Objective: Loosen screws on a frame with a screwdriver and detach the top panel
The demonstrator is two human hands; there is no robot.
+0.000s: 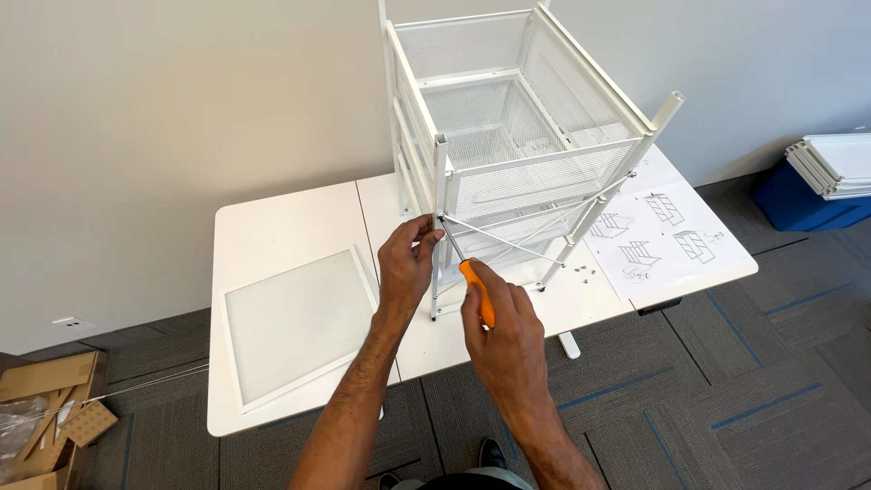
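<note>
My right hand [504,331] is closest to me, fingers curled tight around the orange handle of a screwdriver [475,286], whose thin shaft runs up and to the left to the front post of the white mesh drawer frame [522,145]. My left hand [406,263] is just beside it, thumb and fingertips pinched together at the spot on the post where the screwdriver tip meets the end of a thin metal cross brace [535,227]; what small piece they press there I cannot tell. The brace runs diagonally across the open side of the frame, crossing a second rod. The frame stands upright on the white table [272,227], near its far edge by the wall. Left of my hands a flat white mesh panel [295,322] lies on the tabletop. To the right, an unfolded instruction sheet [676,236] lies flat, with a few small screws [581,269] just beside it. On the carpet at lower left sits an open cardboard box [45,417].
</note>
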